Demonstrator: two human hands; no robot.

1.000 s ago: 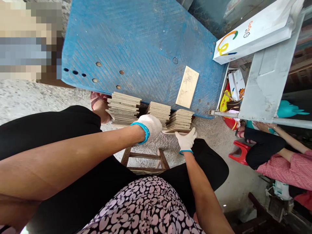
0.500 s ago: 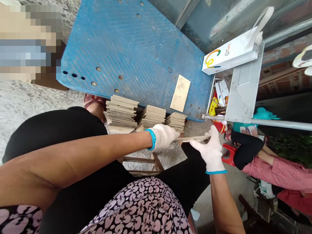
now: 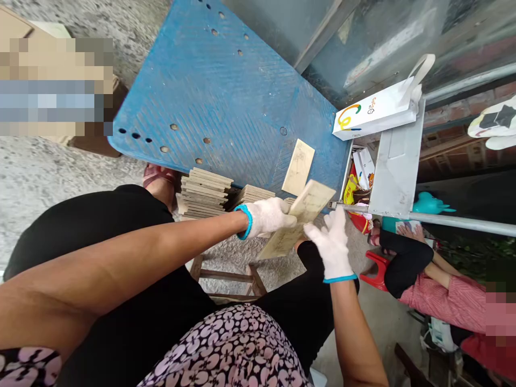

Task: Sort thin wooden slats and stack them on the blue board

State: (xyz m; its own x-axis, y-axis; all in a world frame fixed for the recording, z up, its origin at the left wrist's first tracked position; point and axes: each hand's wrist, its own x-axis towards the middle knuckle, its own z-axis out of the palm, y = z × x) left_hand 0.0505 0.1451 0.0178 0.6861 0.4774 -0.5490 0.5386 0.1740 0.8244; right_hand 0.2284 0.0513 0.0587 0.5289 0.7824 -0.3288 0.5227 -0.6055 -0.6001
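A blue ribbed board (image 3: 226,97) sits above the concrete floor (image 3: 48,193), with a loose beige tile (image 3: 298,166) lying on it and stacks of tiles (image 3: 205,193) lined up along its lower edge. Your left hand (image 3: 266,217), in a white knit glove with a blue band, is clamped on the edge of the pale tiles (image 3: 312,200), which are fanned out over your black-clad knee (image 3: 318,258). Your right hand (image 3: 332,244), also gloved, has its fingers spread and open just beside those tiles, not gripping them. A small wooden stool (image 3: 228,274) stands below. Off to your right, a co-worker in a pink striped top (image 3: 447,298) sits near a red plastic stool (image 3: 374,274), beyond a white paper bag (image 3: 373,110)
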